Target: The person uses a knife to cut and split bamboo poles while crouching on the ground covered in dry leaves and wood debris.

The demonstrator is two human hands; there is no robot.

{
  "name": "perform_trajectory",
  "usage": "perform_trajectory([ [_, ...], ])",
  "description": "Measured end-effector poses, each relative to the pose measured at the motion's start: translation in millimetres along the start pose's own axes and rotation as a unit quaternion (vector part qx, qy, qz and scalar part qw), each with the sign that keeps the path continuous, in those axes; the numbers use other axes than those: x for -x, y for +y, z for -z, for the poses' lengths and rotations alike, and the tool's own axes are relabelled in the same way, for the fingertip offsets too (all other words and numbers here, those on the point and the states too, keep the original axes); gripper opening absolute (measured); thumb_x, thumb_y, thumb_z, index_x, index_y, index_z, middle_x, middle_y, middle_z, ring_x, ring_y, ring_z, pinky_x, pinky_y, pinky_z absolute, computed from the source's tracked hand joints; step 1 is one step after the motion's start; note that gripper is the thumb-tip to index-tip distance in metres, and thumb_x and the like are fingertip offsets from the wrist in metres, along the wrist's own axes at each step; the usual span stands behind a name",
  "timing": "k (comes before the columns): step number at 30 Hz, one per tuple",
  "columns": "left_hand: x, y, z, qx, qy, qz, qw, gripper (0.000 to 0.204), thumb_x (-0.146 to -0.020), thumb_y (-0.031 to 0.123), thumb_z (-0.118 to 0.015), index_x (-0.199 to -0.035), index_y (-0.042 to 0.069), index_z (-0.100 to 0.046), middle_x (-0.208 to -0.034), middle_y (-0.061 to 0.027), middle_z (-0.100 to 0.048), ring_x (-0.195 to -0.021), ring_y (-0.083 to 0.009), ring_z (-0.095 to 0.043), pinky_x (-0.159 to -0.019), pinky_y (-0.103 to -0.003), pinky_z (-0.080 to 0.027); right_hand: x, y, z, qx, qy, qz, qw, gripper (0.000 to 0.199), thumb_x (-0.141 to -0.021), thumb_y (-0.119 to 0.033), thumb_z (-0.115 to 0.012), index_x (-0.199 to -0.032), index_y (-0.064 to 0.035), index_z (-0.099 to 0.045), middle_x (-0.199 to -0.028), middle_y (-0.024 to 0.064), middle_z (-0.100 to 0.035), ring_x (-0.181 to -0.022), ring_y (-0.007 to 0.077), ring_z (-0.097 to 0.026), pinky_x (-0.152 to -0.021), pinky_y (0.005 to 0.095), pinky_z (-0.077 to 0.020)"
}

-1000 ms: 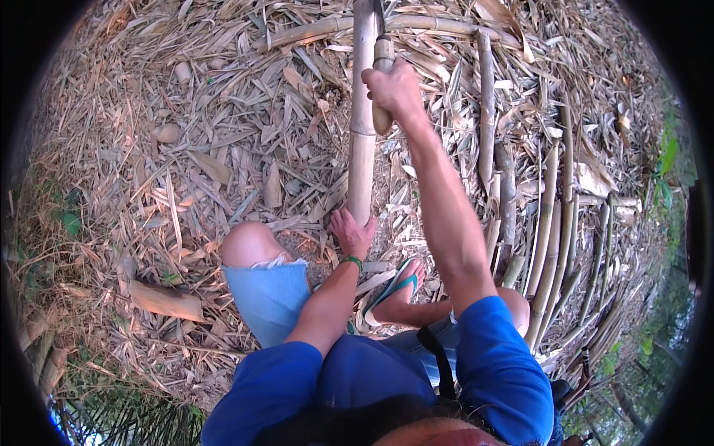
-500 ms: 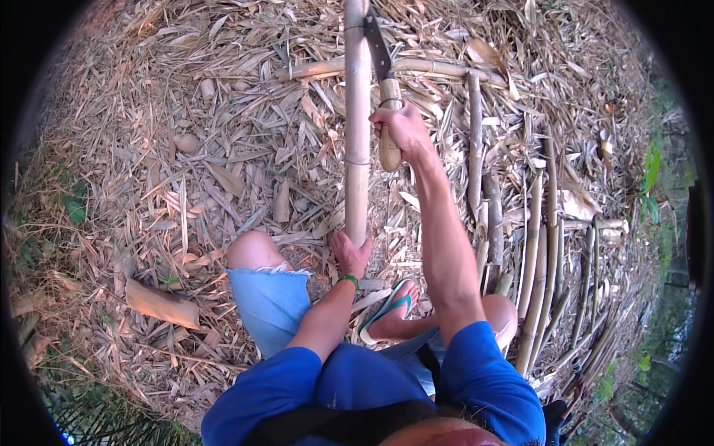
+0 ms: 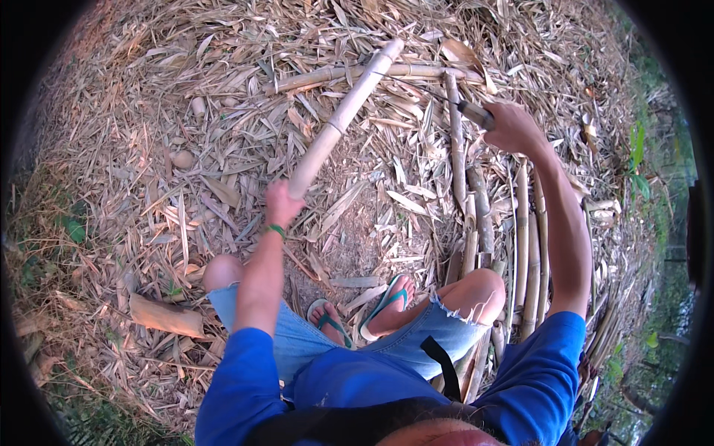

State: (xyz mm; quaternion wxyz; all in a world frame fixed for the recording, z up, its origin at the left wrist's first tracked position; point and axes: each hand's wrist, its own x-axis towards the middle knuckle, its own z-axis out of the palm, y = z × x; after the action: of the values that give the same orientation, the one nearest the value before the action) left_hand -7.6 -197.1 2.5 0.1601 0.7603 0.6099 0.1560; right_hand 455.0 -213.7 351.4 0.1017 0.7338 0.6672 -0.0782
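Note:
My left hand [image 3: 282, 202] is closed round the near end of a pale bamboo pole [image 3: 338, 126]. The pole slants away to the upper right, its far end over a bamboo piece [image 3: 320, 77] lying crosswise on the ground. Out to the right, my right hand [image 3: 515, 128] grips the wooden handle of a machete [image 3: 476, 114]. Its dark blade is seen nearly edge-on as a thin line pointing left toward the far part of the pole. Whether the blade touches the pole I cannot tell.
Dry bamboo leaves and husks [image 3: 223, 141] cover the ground. Several cut bamboo poles [image 3: 534, 260] lie to the right, beside my right knee. A split wood chunk [image 3: 165, 316] lies at the left. My sandalled feet [image 3: 390, 301] are below the pole, with green plants [image 3: 637, 156] at the far right.
The bamboo pole has swung from upright in view to a slant, its near end moved left with my left hand. My right hand and machete have moved right, the blade turning edge-on.

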Motion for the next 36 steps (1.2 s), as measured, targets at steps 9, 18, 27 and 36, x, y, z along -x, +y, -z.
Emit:
perform_trajectory([
  [9,-123.7,-43.1,287.4,-0.183,-0.042,-0.284,0.940,0.058,-0.053,0.016,-0.086,-0.108,0.008,-0.069,-0.100,-0.0118,-0.061,-0.100,-0.0320,-0.057,-0.095,-0.043,-0.048,121.5,48.6,-75.2,-0.353,0.023,-0.118,0.928,0.036,-0.074,-0.018,-0.074,-0.101,0.0025,-0.064,-0.072,0.0084,-0.062,-0.062,0.0177,-0.059,-0.060,0.0344,-0.0463],
  [18,-190.8,209.6,482.9,-0.481,-0.142,-0.517,0.694,0.023,-0.070,0.017,-0.074,-0.093,0.015,-0.074,-0.092,-0.0071,-0.071,-0.093,-0.0263,-0.067,-0.091,-0.038,-0.051,160.0,22.1,-74.8,-0.487,0.037,-0.210,0.847,0.037,-0.076,-0.022,-0.075,-0.104,-0.0009,-0.064,-0.073,0.0051,-0.063,-0.067,0.0158,-0.061,-0.064,0.0297,-0.0487],
  [27,-308.8,224.0,283.7,-0.493,-0.098,-0.543,0.672,0.023,-0.062,0.018,-0.078,-0.084,0.022,-0.074,-0.089,-0.0004,-0.069,-0.111,-0.0238,-0.066,-0.097,-0.047,-0.051,174.2,17.6,-127.7,-0.522,0.061,-0.210,0.825,0.038,-0.074,-0.023,-0.074,-0.100,0.0033,-0.066,-0.073,0.0071,-0.065,-0.064,0.0155,-0.059,-0.062,0.0313,-0.0473],
  [36,-231.4,88.0,100.0,-0.165,0.203,-0.173,0.949,0.082,-0.086,0.018,-0.073,-0.158,0.017,-0.033,-0.148,-0.0166,-0.051,-0.142,-0.0330,-0.044,-0.117,-0.070,-0.023,176.0,-0.9,-131.6,-0.545,-0.012,-0.214,0.810,0.029,-0.076,-0.015,-0.072,-0.099,0.0020,-0.066,-0.069,0.0059,-0.065,-0.061,0.0144,-0.060,-0.060,0.0297,-0.0474],
])
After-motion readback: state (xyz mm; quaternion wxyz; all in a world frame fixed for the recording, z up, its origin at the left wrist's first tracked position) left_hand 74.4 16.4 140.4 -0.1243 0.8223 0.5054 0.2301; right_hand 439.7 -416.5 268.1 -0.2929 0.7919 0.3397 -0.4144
